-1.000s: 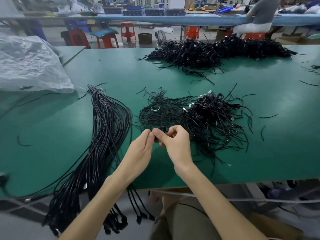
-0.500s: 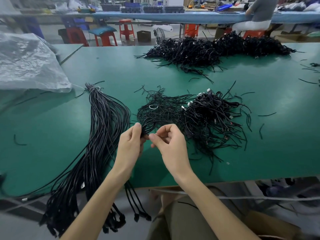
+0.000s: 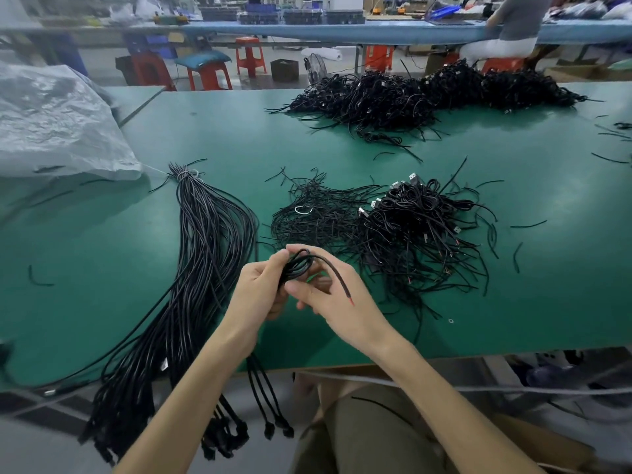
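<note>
Now, on the green table (image 3: 342,138), the long cable bundle (image 3: 212,241) lies at nine o'clock and the coiled-cable pile (image 3: 420,234) at two. Dead centre, the left hand (image 3: 256,295) grips a small black coil (image 3: 297,266) and the right hand (image 3: 338,302) pinches it. The loose tail (image 3: 337,278) arcs toward four. Mid-coiling, I'd say; next that tail needs wrapping in.

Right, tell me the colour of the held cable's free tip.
Red tip on a black cable; clearest in the head view.

A green bench (image 3: 102,268) carries a tied cable bundle (image 3: 205,254), two tangled cable heaps (image 3: 393,230) (image 3: 427,94), and a crumpled plastic sheet (image 3: 58,124).
</note>
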Tool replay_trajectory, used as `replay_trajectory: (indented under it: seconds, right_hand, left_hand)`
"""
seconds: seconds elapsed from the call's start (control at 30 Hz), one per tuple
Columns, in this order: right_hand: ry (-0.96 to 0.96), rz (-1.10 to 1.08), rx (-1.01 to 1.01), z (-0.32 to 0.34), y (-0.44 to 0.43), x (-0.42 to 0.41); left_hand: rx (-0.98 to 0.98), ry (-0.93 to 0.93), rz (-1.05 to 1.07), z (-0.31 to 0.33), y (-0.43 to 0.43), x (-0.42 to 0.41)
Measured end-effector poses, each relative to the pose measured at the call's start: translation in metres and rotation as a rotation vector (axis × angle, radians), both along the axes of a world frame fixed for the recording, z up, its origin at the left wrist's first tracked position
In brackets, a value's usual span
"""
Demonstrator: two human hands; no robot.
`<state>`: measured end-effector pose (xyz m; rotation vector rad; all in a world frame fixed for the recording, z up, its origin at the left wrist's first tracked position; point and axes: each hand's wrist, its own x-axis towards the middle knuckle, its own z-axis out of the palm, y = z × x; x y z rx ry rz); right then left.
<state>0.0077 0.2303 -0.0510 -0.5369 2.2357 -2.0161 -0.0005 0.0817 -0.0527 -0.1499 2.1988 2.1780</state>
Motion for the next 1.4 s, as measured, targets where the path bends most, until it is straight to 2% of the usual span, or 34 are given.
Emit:
replay_trajectory:
  seconds: [0.1,0.23,0.3,0.4,0.43,0.53,0.6,0.7,1.0,1.2,1.4]
  right_hand:
    - [0.056,-0.019,0.177,0.0,0.0,0.004]
    - [0.287,-0.161,0.661,-0.003,-0.001,0.01]
    - [0.334,-0.179,0.679,-0.002,-0.005,0.014]
    - [0.574,-0.264,0.727,-0.005,-0.007,0.015]
    - [0.561,-0.254,0.684,-0.007,-0.006,0.014]
    - [0.343,-0.134,0.38,-0.01,-0.002,0.011]
    - [0.245,-0.127,0.27,-0.011,-0.002,0.011]
    - [0.212,-0.134,0.282,-0.012,-0.003,0.012]
    - [0.182,-0.148,0.267,-0.007,-0.002,0.017]
    - [0.128,-0.186,0.203,-0.003,-0.001,0.015]
    - [0.086,-0.17,0.219,-0.003,0.003,0.012]
  left_hand:
    - [-0.014,0.017,0.003,-0.001,0.002,0.002]
    - [-0.042,0.053,0.039,-0.003,0.004,0.002]
    - [-0.04,0.06,0.055,-0.005,0.005,0.002]
    - [-0.031,0.059,0.063,-0.007,0.006,0.003]
    - [-0.029,0.056,0.064,-0.007,0.006,0.003]
    - [0.007,-0.001,0.075,-0.008,0.008,0.004]
    - [0.067,-0.055,0.063,-0.008,0.008,0.004]
    - [0.133,-0.076,0.04,-0.007,0.006,0.005]
    - [0.163,-0.067,0.08,-0.007,0.005,0.005]
    - [0.248,-0.139,-0.023,-0.001,0.008,0.009]
    - [0.277,-0.131,-0.114,-0.004,0.001,0.011]
